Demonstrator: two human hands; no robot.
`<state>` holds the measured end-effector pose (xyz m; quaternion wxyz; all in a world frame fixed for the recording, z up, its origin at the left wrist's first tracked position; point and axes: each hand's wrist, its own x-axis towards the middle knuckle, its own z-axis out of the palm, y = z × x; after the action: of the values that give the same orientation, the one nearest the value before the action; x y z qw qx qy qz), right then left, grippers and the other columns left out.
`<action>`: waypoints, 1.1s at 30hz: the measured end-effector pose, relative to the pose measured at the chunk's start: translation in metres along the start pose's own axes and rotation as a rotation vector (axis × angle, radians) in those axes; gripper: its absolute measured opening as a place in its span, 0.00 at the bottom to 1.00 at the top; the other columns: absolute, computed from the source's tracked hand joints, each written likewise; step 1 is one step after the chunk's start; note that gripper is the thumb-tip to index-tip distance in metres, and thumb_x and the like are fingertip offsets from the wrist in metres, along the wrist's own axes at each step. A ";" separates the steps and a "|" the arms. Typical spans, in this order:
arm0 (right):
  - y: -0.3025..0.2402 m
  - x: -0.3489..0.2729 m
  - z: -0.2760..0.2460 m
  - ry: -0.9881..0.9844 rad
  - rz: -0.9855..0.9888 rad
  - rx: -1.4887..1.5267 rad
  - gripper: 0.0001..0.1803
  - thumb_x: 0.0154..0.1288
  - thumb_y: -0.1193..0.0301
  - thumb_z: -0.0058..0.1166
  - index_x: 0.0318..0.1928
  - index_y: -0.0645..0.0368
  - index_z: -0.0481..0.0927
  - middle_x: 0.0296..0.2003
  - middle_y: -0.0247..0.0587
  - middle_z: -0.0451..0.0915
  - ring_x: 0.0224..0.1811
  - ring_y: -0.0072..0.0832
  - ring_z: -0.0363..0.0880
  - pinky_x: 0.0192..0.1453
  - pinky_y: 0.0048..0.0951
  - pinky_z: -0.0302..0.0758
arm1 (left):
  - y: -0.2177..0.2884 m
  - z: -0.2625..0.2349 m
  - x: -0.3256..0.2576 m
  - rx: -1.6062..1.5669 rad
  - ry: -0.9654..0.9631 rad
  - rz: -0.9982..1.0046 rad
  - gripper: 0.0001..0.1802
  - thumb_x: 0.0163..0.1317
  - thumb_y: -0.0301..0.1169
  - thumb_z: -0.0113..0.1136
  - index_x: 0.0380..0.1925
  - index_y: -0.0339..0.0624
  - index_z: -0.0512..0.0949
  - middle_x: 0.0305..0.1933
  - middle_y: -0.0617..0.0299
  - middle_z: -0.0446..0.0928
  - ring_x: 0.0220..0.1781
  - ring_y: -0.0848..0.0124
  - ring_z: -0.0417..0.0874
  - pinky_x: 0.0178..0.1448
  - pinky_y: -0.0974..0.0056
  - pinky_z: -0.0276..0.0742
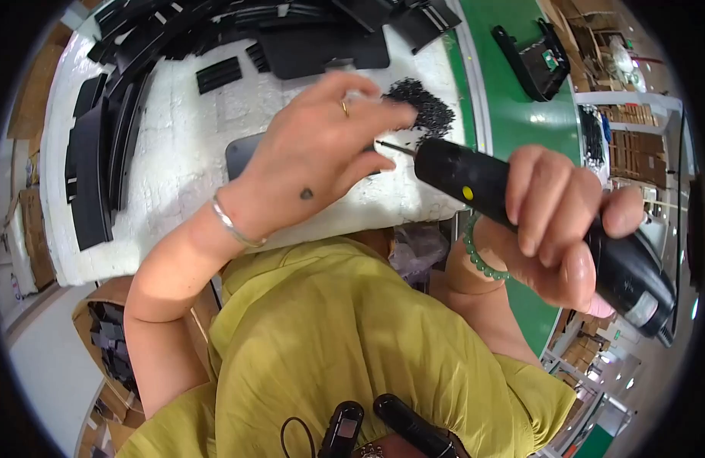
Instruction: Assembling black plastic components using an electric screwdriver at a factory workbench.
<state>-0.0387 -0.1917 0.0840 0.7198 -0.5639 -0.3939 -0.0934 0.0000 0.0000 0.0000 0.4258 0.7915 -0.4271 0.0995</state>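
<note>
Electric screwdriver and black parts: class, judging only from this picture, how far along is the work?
Done: cannot be judged; black parts sit stacked along the white pad. In hand: right hand grips the electric screwdriver, its bit by the left hand fingertips. Left: a pile of small black screws remains.

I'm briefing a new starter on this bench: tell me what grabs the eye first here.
The black electric screwdriver gripped in the right hand dominates the right side, its bit pointing left toward the left hand at centre. Just beyond the fingertips, a pile of small black screws lies on the white work surface. Black plastic parts line its far and left edges.
</note>
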 end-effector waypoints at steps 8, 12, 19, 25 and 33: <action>0.033 -0.007 0.048 0.136 0.204 0.108 0.17 0.53 0.74 0.47 0.45 0.53 0.64 0.16 0.24 0.64 0.16 0.16 0.61 0.25 0.20 0.61 | -0.021 -0.030 -0.042 0.209 -0.053 -0.519 0.23 0.51 0.40 0.63 0.46 0.42 0.74 0.43 0.55 0.76 0.46 0.59 0.75 0.48 0.61 0.70; 0.042 -0.007 0.054 0.049 0.243 0.127 0.19 0.53 0.74 0.47 0.46 0.52 0.61 0.17 0.26 0.64 0.16 0.17 0.61 0.26 0.21 0.61 | -0.020 -0.018 -0.058 0.236 -0.107 -0.512 0.25 0.48 0.46 0.64 0.42 0.42 0.74 0.38 0.54 0.76 0.41 0.55 0.75 0.45 0.59 0.70; 0.048 -0.006 0.055 -0.025 0.259 0.094 0.19 0.52 0.75 0.48 0.46 0.52 0.62 0.17 0.28 0.63 0.16 0.19 0.61 0.26 0.23 0.62 | -0.020 -0.017 -0.056 0.138 -0.186 -0.535 0.23 0.49 0.45 0.63 0.41 0.42 0.73 0.36 0.55 0.76 0.41 0.55 0.75 0.45 0.59 0.70; 0.045 -0.002 0.060 -0.086 0.280 0.052 0.17 0.50 0.78 0.50 0.40 0.53 0.61 0.16 0.30 0.65 0.15 0.22 0.62 0.23 0.25 0.62 | -0.020 -0.014 -0.057 0.116 -0.130 -0.508 0.23 0.49 0.45 0.63 0.40 0.43 0.73 0.34 0.55 0.76 0.40 0.55 0.75 0.44 0.58 0.70; 0.046 0.004 0.065 -0.277 0.328 -0.044 0.17 0.51 0.79 0.53 0.33 0.53 0.58 0.15 0.34 0.66 0.14 0.25 0.61 0.21 0.27 0.61 | -0.022 -0.009 -0.062 0.113 -0.072 -0.469 0.20 0.49 0.43 0.62 0.35 0.39 0.73 0.32 0.52 0.76 0.40 0.54 0.76 0.42 0.55 0.71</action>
<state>-0.0393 -0.1170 0.0564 0.6520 -0.6434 -0.3900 0.0945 -0.0198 0.0498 -0.0396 0.3766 0.8946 -0.2404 -0.0066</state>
